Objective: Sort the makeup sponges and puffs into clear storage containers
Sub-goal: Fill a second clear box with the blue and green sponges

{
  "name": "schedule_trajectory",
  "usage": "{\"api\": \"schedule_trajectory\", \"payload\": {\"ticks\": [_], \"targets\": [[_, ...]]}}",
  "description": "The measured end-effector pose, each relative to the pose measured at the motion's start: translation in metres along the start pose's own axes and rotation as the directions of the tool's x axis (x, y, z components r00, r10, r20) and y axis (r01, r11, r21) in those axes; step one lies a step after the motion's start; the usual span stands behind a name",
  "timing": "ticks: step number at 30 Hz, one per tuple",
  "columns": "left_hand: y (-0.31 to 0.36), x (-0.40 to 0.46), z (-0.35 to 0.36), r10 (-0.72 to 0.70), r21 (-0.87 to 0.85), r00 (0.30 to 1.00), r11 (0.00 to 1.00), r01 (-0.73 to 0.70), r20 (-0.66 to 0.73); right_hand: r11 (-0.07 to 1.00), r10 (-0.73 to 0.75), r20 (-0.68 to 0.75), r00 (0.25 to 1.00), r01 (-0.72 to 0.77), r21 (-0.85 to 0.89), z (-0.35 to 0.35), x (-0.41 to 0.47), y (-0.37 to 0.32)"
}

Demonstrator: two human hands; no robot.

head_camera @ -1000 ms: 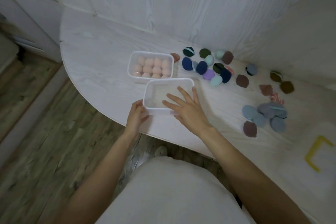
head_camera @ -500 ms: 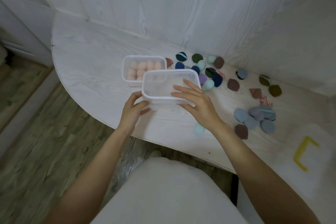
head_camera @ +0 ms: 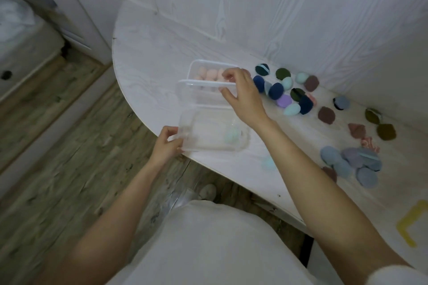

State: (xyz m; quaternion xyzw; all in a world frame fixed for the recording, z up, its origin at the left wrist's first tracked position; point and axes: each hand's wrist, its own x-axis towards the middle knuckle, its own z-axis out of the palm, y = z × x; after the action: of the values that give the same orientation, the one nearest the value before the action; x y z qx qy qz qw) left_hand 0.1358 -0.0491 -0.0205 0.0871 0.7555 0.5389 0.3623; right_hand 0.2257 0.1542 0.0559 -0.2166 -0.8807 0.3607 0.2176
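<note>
My left hand (head_camera: pixel 165 146) pinches the clear box (head_camera: pixel 214 133) steady at the table (head_camera: pixel 148 53) edge while my right hand (head_camera: pixel 242 93) grips its lid (head_camera: pixel 206 84), lifted clear so sponges can go in.

- The person is wearing a pale off-white, smooth-looking garment (head_camera: pixel 208 245) that is filling the lower middle of the view.
- Both forearms are showing bare, with no sleeves reaching them.
- The left hand (head_camera: pixel 165 146) and the right hand (head_camera: pixel 243 97) are wearing no gloves, rings or wristbands.
</note>
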Motion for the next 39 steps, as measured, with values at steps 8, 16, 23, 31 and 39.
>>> {"api": "schedule_trajectory", "payload": {"ticks": [8,16,23,31,39], "targets": [[0.004,0.005,0.030,-0.081,-0.055,0.992,0.995,0.087,0.098,0.929,0.371,-0.147,0.917,-0.364,0.070,-0.012,-0.008,0.038],[0.009,0.009,0.024,-0.044,0.031,0.986,0.999,0.039,0.160,0.603,0.764,-0.076,0.640,-0.667,0.438,-0.020,-0.019,0.079],[0.016,-0.003,0.023,0.000,-0.053,0.996,0.999,0.005,0.090,0.651,0.636,-0.025,0.771,-0.518,0.556,-0.029,-0.039,0.064],[0.006,-0.016,-0.003,0.022,-0.166,0.991,0.985,-0.044,-0.129,0.911,0.369,0.168,0.914,-0.320,-0.259,-0.002,-0.089,0.081],[-0.011,-0.017,0.009,0.029,-0.107,0.996,0.994,-0.038,-0.079,0.836,0.353,0.134,0.926,-0.248,-0.490,0.015,-0.103,0.098]]}}
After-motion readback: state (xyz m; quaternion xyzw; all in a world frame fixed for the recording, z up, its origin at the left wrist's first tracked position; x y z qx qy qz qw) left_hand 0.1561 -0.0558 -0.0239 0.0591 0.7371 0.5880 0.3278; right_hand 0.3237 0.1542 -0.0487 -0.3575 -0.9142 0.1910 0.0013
